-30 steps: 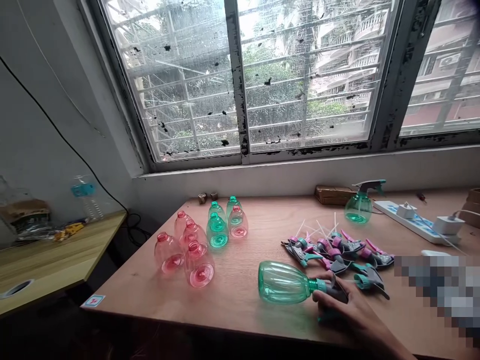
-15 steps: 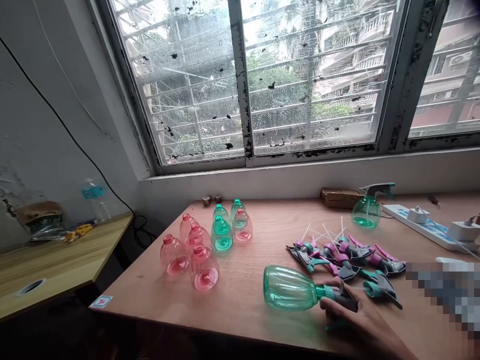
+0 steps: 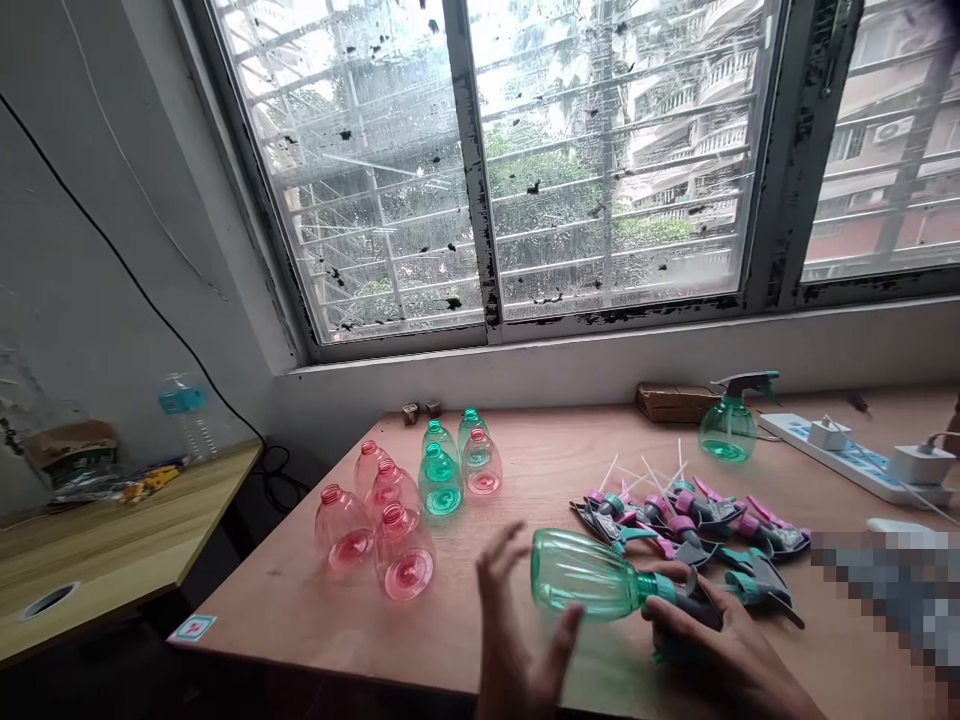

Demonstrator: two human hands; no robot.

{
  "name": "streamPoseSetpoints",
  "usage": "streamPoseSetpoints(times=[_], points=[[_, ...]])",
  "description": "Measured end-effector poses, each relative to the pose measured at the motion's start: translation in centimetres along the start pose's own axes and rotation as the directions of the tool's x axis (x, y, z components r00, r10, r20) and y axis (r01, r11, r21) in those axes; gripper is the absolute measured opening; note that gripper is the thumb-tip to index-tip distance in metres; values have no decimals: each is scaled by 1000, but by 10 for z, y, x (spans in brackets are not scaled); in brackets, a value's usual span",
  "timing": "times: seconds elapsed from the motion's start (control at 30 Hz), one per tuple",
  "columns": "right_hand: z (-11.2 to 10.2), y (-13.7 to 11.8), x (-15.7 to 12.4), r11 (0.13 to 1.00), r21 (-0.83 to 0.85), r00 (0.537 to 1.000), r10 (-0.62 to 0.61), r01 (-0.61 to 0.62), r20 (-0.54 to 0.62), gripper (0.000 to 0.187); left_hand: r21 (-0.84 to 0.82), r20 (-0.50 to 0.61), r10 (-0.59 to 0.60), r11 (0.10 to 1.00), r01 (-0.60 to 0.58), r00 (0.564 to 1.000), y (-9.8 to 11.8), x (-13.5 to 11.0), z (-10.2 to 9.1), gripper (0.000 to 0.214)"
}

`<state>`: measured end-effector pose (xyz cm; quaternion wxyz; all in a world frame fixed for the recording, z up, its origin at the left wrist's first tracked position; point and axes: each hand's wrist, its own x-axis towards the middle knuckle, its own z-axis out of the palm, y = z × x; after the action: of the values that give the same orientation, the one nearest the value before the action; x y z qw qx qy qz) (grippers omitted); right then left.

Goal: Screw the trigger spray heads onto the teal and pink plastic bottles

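Green plastic: gripping bottle by sprayer head in right hand, sideways over table | spreading left hand wide close by, contact unclear | apparently coupled, tightness unreadable | apparently left: piled loose heads, eight headless bottles | done: one complete sprayer at back | hidden: some right fingers; pixelated patch, far right

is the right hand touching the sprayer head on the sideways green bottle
Touching: the head view shows the right hand closed around the grey sprayer head.
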<state>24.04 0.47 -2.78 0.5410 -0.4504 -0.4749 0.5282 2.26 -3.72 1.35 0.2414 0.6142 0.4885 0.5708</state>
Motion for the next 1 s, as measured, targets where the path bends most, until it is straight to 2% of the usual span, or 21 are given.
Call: streamPoseSetpoints(times=[0.03,0.07,0.1,0.17,0.23,0.33,0.47,0.63,0.73,0.8,0.9,1.0], points=[[1,2,0,999,26,1000,-22,23,-12,47,34,-76,-50,998,52,996,-5,10,-4,67],[1,3,0,998,42,999,-44,45,-25,47,32,-103,-122,991,126,987,-10,18,-7,78],[1,5,0,997,53,997,-61,63,-41,47,7,-77,-203,979,204,976,-15,24,-10,84],[1,9,0,995,69,995,-72,77,-66,48,-39,86,-278,959,282,957,-22,32,-14,82],[1,10,-1,995,76,996,-63,68,-69,48,-70,245,-213,969,236,946,-24,36,-16,68],[3,9,-1,994,105,997,-36,42,-62,49,-157,352,-121,970,186,928,-23,38,-19,54],[6,8,2,986,168,1000,8,-6,-8,50,-261,391,-129,934,244,911,-31,35,-22,55],[4,12,7,987,161,1000,13,-17,29,48,-437,356,73,894,97,932,-55,27,-18,73],[5,14,6,986,166,1000,30,-31,6,54,-482,373,25,859,171,927,-62,26,-15,85],[6,13,4,984,167,998,61,-58,-10,58,-428,384,-34,879,210,923,-62,28,-14,91],[8,10,3,982,173,996,83,-80,-11,57,-393,396,-46,894,215,917,-61,30,-13,96],[8,7,4,982,183,998,55,-53,-5,55,-458,498,-33,839,295,867,-64,28,-12,105]])
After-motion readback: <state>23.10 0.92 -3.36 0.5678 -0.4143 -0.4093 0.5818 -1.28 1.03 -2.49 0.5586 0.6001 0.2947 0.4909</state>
